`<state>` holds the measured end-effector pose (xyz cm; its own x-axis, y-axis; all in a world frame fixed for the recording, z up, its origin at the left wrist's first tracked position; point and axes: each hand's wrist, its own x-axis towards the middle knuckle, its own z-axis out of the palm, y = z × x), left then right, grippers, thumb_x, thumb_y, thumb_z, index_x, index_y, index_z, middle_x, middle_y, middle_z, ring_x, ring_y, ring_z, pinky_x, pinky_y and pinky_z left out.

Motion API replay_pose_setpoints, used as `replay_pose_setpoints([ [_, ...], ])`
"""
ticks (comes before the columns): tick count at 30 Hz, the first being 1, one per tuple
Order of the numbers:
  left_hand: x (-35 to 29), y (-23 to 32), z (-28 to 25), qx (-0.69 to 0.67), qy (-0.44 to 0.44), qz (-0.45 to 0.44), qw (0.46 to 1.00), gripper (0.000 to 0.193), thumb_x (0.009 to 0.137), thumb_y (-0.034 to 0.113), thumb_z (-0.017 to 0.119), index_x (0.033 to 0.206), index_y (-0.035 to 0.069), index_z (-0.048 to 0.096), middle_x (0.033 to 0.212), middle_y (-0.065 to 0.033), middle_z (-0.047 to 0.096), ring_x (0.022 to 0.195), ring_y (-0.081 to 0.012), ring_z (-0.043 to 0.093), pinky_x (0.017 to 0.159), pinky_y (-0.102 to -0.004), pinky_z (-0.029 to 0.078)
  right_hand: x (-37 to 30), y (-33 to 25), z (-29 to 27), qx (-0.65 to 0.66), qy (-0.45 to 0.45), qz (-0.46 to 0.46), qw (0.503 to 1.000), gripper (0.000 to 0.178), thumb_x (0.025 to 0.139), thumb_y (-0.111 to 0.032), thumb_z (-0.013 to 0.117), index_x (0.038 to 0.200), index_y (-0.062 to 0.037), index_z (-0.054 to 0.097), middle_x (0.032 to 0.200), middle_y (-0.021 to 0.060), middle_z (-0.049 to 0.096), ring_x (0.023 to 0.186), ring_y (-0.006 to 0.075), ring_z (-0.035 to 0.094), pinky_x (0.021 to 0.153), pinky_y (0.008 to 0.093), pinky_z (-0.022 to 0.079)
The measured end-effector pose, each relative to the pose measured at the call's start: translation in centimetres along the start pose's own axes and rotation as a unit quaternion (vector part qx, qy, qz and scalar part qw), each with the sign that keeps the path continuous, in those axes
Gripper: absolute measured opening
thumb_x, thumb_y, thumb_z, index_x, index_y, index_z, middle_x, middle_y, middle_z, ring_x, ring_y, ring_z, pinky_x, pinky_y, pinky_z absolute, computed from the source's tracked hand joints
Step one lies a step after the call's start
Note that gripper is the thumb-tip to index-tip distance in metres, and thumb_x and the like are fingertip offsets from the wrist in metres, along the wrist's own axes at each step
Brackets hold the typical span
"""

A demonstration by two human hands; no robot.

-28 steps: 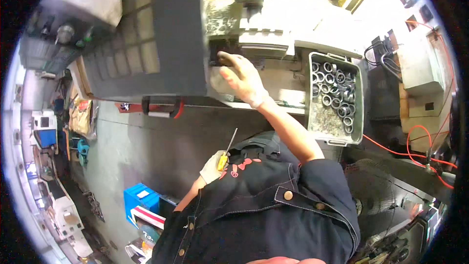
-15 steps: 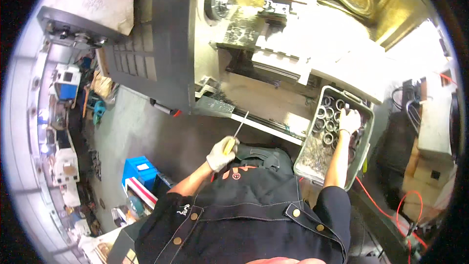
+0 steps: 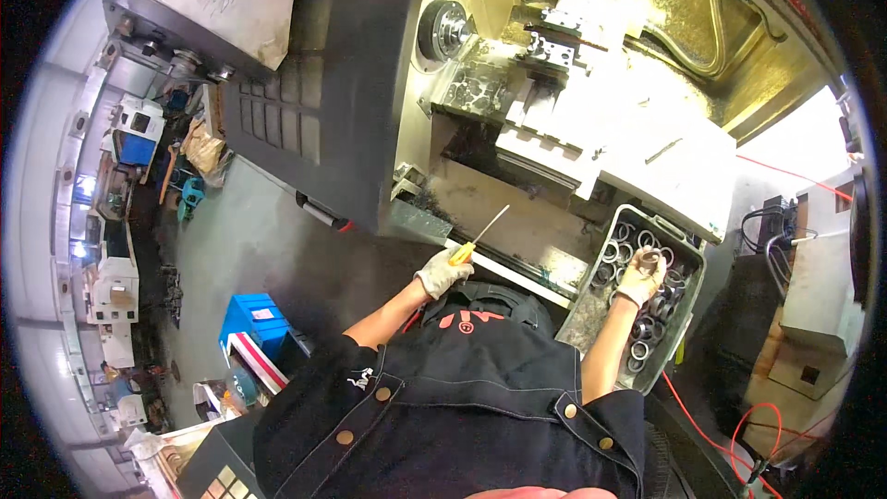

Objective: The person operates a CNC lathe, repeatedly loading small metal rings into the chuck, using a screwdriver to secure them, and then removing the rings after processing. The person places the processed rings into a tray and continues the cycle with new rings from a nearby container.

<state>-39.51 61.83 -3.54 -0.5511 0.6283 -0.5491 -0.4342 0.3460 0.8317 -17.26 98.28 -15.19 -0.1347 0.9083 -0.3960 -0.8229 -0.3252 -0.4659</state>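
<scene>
In my gloved left hand [image 3: 438, 275] is a screwdriver [image 3: 463, 253] with a yellow handle, its thin metal shaft pointing up and away to the right. My right hand [image 3: 636, 283], also gloved, is over the grey bin [image 3: 699, 270], fingers closed on a metal ring [image 3: 650, 258]. Several similar rings [image 3: 639, 349] lie loose in the bin around and below that hand. The left hand is close to my apron, in front of the machine's front ledge [image 3: 517, 277].
Ahead is an open lathe with a dark chuck [image 3: 444, 30] and a tool block [image 3: 552, 52]. Its dark door [image 3: 356, 102] stands to the left. A blue box [image 3: 252, 323] is at lower left. A red hose [image 3: 702, 430] runs along the floor at right.
My right hand has turned and come slightly back from among the rings, now with one ring showing in its fingers. The left hand still holds the screwdriver. The whole view has shifted.
</scene>
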Motion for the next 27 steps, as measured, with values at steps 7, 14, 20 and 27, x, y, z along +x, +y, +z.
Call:
replay_pose_setpoints([
  [7, 4.7, 2.8, -3.7, 0.067, 0.040, 0.125, 0.989, 0.017, 0.076, 0.006, 0.058, 0.092, 0.007, 0.054, 0.070, 0.0013, 0.051, 0.058, -0.0089, 0.048, 0.053, -0.0244, 0.043, -4.8, 3.9, 3.9, 0.095, -0.123, 0.250, 0.956, 0.030, 0.088, -0.028, 0.056, 0.090, 0.0002, 0.066, 0.106, 0.0200, 0.066, 0.095, 0.0330, 0.064, 0.079, 0.0454, 0.053],
  [14, 5.9, 1.1, -6.1, 0.218, 0.084, 0.133, 0.963, 0.017, 0.077, 0.011, 0.061, 0.093, 0.006, 0.056, 0.070, 0.0000, 0.052, 0.063, -0.0118, 0.051, 0.058, -0.0282, 0.044, -11.2, 12.0, 7.9, -0.060, -0.177, 0.324, 0.927, 0.023, 0.088, -0.026, 0.059, 0.095, -0.0062, 0.068, 0.109, 0.0152, 0.066, 0.097, 0.0285, 0.064, 0.087, 0.0422, 0.050],
  [20, 7.1, 5.6, -6.6, 0.378, 0.182, 0.060, 0.906, 0.029, 0.078, 0.027, 0.057, 0.099, 0.007, 0.058, 0.095, -0.0236, 0.065, 0.090, -0.0401, 0.062, 0.077, -0.0464, 0.049, -15.6, 15.5, 8.6, -0.157, -0.150, 0.367, 0.904, 0.021, 0.085, -0.026, 0.065, 0.092, -0.0074, 0.068, 0.112, 0.0116, 0.065, 0.100, 0.0251, 0.062, 0.086, 0.0402, 0.050],
  [27, 16.2, 14.8, -4.5, 0.418, 0.168, 0.048, 0.892, 0.037, 0.082, 0.033, 0.055, 0.101, 0.002, 0.065, 0.100, -0.0261, 0.064, 0.097, -0.0366, 0.063, 0.080, -0.0440, 0.051, -17.0, 15.7, 6.0, -0.209, -0.155, 0.386, 0.885, 0.023, 0.087, -0.026, 0.063, 0.102, -0.0075, 0.062, 0.110, 0.0095, 0.066, 0.096, 0.0240, 0.064, 0.082, 0.0381, 0.053],
])
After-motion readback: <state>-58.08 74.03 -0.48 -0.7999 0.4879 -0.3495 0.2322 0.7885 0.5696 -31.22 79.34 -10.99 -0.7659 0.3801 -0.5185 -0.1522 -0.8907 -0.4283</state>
